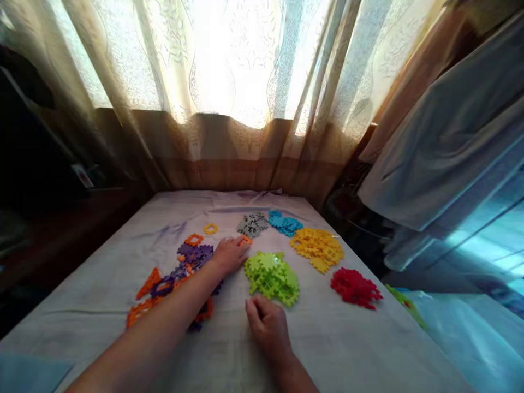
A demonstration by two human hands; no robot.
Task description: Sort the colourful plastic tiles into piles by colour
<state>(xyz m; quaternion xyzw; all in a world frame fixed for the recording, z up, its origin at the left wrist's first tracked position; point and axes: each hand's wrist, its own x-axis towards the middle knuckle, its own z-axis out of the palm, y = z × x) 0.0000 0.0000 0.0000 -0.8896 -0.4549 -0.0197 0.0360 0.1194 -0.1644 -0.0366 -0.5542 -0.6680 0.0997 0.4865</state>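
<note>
My left hand (230, 254) reaches over the table with its fingers closed on a small orange plastic gear-edged piece (246, 239). Below the light green pile of gear pieces (272, 275), my right hand (268, 326) rests in a loose fist on the cloth, with nothing visible in it. Purple gear pieces (196, 254) lie mixed with orange ones (151, 282) to the left, partly hidden behind my left forearm. A single orange ring piece (194, 239) and a yellow ring piece (210, 228) lie farther back.
Grey (251, 224), blue (285, 222), yellow (317, 246) and red (355, 288) piles of gear pieces curve along the right side of the cloth-covered table (327, 344). Curtains (229, 142) hang behind it. Clothes (434, 131) hang at right, above a bluish plastic sheet (470, 333).
</note>
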